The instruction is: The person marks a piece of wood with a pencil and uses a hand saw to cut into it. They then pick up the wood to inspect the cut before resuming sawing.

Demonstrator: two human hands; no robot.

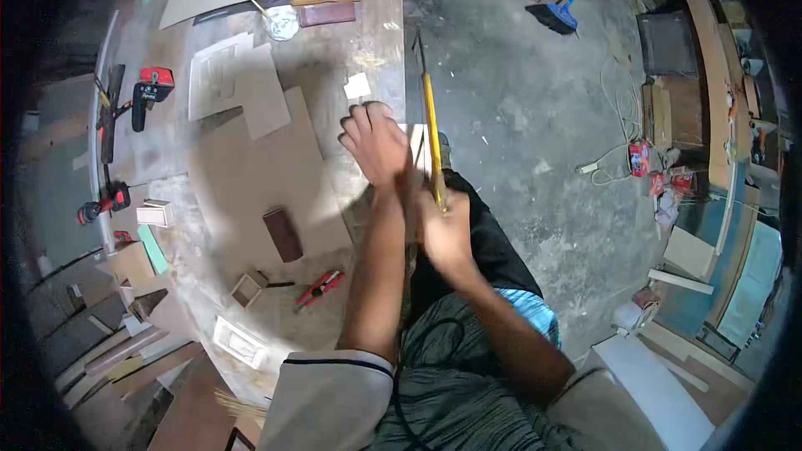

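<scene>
My right hand (445, 230) is closed around the lower end of a yellow-framed hacksaw (432, 121), slightly smeared by motion. The saw points away from me along the table's right edge, and its dark far end narrows to a thin tip. My left hand (376, 144) presses down at that edge with bent fingers. Beside its heel, a white panel piece (424, 149) juts past the edge under the saw; the hand hides the rest of it. A small white scrap (357, 86) lies just beyond my left fingertips.
On the worktable (368, 42) lie brown boards (251, 171), a dark red block (283, 235), red-handled pliers (319, 291), a small wooden box (250, 288) and a red-black power tool (152, 98). A blue broom (555, 17) stands on the concrete floor (518, 108). Cables and boards line the right side.
</scene>
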